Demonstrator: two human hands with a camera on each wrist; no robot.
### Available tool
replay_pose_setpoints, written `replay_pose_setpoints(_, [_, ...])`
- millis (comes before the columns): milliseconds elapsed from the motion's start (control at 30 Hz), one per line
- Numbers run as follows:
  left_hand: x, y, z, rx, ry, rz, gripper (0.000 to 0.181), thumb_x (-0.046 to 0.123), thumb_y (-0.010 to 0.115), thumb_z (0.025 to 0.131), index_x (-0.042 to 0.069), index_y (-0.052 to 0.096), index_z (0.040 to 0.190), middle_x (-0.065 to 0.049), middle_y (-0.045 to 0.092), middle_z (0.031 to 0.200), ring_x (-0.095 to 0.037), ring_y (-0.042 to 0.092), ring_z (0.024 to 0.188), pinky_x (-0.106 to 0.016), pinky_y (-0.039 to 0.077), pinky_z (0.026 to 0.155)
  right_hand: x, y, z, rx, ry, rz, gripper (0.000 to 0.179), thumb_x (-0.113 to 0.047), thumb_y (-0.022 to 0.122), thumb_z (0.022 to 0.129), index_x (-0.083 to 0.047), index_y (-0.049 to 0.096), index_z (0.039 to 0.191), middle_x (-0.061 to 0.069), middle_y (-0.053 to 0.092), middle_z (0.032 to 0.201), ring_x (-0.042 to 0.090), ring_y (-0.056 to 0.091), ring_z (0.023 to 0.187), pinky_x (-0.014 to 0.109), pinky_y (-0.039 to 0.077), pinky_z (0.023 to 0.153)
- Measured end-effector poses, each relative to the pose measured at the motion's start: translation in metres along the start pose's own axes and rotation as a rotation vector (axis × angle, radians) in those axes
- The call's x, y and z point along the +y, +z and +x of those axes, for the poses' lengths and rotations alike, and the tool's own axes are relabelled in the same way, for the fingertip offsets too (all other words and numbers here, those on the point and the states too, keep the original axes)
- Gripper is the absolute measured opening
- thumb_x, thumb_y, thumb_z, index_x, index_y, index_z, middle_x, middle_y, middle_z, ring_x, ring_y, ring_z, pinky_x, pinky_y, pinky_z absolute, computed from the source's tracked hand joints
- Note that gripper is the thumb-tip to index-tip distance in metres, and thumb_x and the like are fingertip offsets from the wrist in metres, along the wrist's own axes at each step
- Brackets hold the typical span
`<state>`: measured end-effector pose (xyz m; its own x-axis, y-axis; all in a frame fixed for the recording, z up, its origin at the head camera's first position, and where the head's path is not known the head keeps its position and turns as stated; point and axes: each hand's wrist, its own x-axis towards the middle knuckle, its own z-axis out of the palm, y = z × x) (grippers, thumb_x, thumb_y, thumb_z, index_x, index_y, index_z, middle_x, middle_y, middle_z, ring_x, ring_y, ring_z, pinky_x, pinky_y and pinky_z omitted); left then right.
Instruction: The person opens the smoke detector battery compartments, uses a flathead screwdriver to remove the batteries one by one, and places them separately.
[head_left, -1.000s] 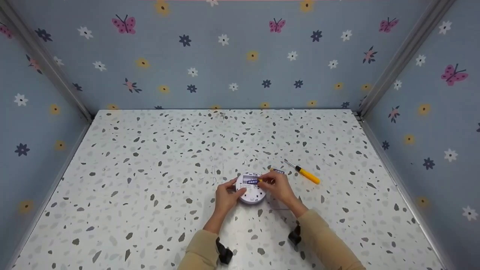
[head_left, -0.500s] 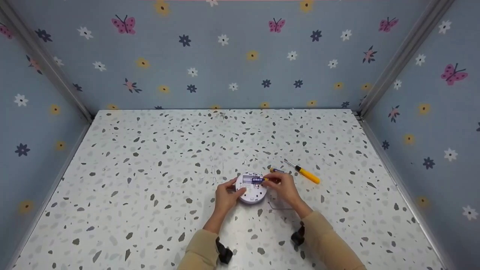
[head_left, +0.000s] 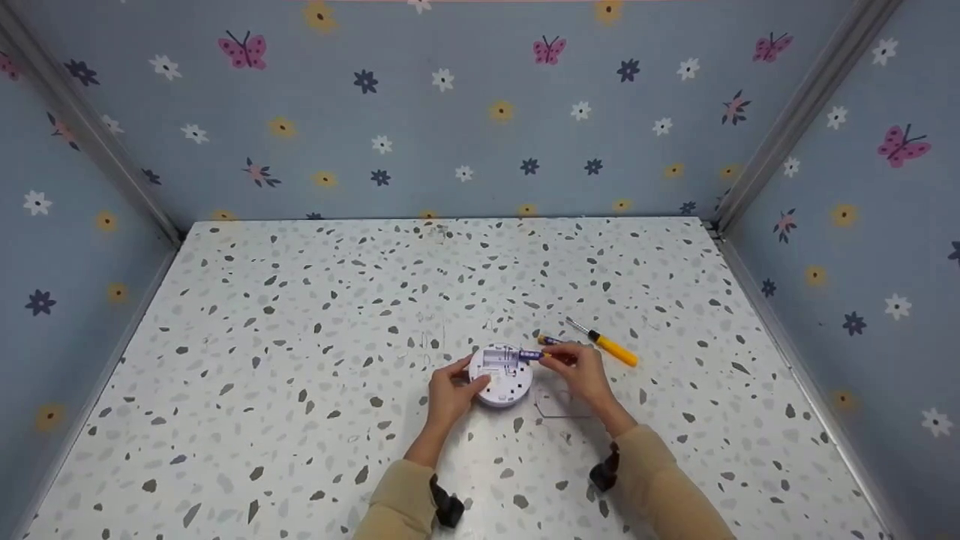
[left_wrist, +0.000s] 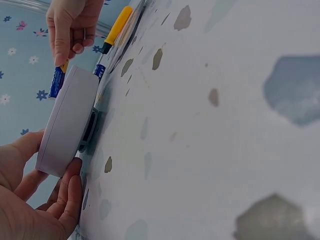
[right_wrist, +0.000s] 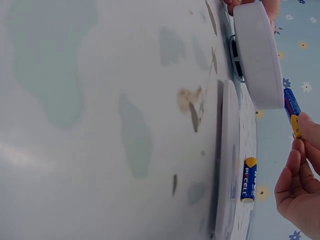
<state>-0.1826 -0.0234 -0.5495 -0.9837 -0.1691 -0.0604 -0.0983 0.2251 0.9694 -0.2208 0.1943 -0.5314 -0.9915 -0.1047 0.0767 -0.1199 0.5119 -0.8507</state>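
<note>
Tan-sleeved, your L hand [head_left: 451, 394] grips the left rim of the white round device [head_left: 504, 385], thumb over its upturned face. Open bay [head_left: 493, 358] sits in that face, toward the far side. Next rt., the batt. [head_left: 529, 355] is up off the tabletop [head_left: 300, 375] at the device's rt. rim; can't tell if they touch. Step in hand, I'd judge: working a cell at the bay, in or out unclear. Next move prob. calls for a steady L hold & the batt. level w/ clearance over the rim. Its long axis runs approx. L–R, blue end pointing L at the device, yellow end pinched by thumb & fingertips of your R hand [head_left: 583, 373]. 2nd batt. [right_wrist: 249, 180] lies just beyond that hand, flat white plate [right_wrist: 230, 165] beneath it; screwdriver [head_left: 618, 350] farthest rt., yellow handle nearer you, tip angled away & L.
</note>
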Motion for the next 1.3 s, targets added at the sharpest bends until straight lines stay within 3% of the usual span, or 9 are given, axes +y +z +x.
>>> replay_pose_setpoints(300, [0.001,0.000,0.001,-0.003,-0.031,0.002,0.046,0.010,0.073,0.072,-0.001,0.058,0.114,-0.010,0.061,0.088,-0.017,0.053,0.074,-0.023,0.044,0.061,0.004,-0.008,0.001,0.028,0.095,0.040,0.016,-0.016,0.069,0.076,-0.012,0.070,0.091,-0.001,0.063,0.087,0.016,0.053,0.075,0.027,0.045,0.067])
replay_pose_setpoints(567, [0.002,-0.001,0.000,-0.001,-0.025,-0.006,0.046,0.009,0.073,0.071,-0.002,0.058,0.113,-0.010,0.061,0.086,-0.016,0.053,0.073,-0.022,0.045,0.060,0.018,-0.013,0.004,0.041,0.136,-0.011,0.015,-0.015,0.069,0.077,-0.011,0.069,0.092,0.002,0.062,0.086,0.016,0.052,0.075,0.027,0.045,0.067])
replay_pose_setpoints(900, [-0.001,-0.001,-0.001,-0.011,0.036,-0.033,0.046,0.009,0.073,0.072,-0.006,0.057,0.112,-0.013,0.061,0.083,-0.016,0.052,0.068,-0.021,0.043,0.056,0.025,-0.015,0.009,0.045,0.162,-0.080,0.015,-0.011,0.068,0.078,-0.005,0.069,0.091,0.006,0.064,0.085,0.017,0.053,0.075,0.027,0.044,0.067])
replay_pose_setpoints(1300, [0.000,0.000,0.000,-0.005,-0.005,-0.028,0.046,0.008,0.073,0.071,-0.003,0.058,0.113,-0.010,0.060,0.083,-0.016,0.052,0.070,-0.022,0.043,0.058,0.021,-0.016,0.016,-0.016,0.341,-0.107,0.015,-0.015,0.068,0.077,-0.010,0.069,0.092,0.005,0.062,0.090,0.018,0.054,0.081,0.031,0.045,0.072])
